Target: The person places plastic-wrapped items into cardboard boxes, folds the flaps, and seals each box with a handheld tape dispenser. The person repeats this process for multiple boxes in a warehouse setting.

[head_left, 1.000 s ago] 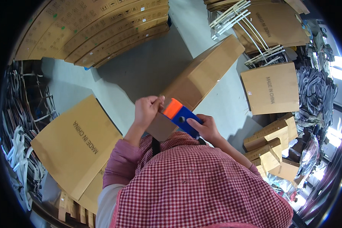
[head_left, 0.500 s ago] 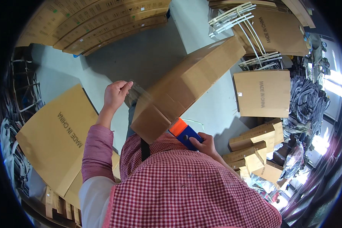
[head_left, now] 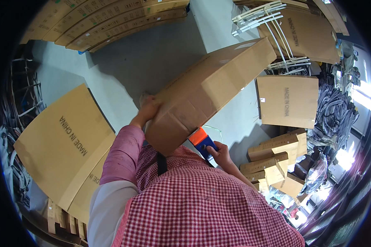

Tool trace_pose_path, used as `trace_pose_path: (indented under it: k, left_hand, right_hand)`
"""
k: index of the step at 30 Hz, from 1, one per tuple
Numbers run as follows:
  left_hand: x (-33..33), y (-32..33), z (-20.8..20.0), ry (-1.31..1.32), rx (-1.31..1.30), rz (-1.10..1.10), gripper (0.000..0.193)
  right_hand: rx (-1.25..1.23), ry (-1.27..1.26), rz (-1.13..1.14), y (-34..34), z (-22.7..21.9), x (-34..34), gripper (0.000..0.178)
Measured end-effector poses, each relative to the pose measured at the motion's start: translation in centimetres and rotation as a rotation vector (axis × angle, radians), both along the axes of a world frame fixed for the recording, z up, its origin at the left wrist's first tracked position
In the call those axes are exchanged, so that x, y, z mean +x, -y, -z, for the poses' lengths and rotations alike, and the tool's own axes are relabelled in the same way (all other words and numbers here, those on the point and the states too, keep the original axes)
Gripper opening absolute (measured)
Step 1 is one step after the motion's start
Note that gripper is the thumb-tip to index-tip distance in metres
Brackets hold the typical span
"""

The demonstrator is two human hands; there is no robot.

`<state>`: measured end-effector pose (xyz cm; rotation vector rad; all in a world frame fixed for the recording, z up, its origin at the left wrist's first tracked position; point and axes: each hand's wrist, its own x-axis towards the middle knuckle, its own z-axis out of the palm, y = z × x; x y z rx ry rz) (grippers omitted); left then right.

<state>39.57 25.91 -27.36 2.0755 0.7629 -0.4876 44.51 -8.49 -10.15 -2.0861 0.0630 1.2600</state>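
A long brown cardboard box (head_left: 212, 88) stands tilted across the middle, its near end close to my checked apron. My left hand (head_left: 147, 110) lies against the box's left side near that end, fingers bunched at the edge. A scrap of clear tape (head_left: 144, 97) shows beside these fingers; part of the fingertips is hard to make out. In my right hand (head_left: 221, 154) is a tape dispenser (head_left: 203, 142), orange at the front and blue behind. The dispenser's orange front touches the box's near right corner, and my thumb lies on its blue side.
Flat cartons (head_left: 66, 140) lean at the left. Another flat carton (head_left: 287, 101) lies at the right, above several smaller boxes (head_left: 272, 150). White metal racks (head_left: 276, 33) stand at the far right, near dark bundled material (head_left: 336, 107). Long stacked cartons (head_left: 123, 20) line the far left.
My left hand has moved right and down, bringing the clear tape it pinched in the air against the box's left side. The right hand and dispenser stay at the corner.
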Motion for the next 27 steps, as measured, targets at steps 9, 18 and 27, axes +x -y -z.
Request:
trace_pose_path:
  k: [9,18,27]
  left_hand:
    - [-4.0,8.8,-18.9,-0.066,0.471,0.274,0.139]
    - [-4.2,10.5,-17.7,-0.115,0.605,0.03,0.12]
    - [-3.0,11.5,-18.9,-0.201,0.643,0.044,0.117]
  right_hand:
    - [0.128,0.1,-0.011,-1.3,-0.2,0.2,0.046]
    - [0.193,0.132,-0.138,-1.8,-2.6,2.9,0.059]
    - [-0.006,0.173,-0.199,7.1,-2.7,0.9,0.059]
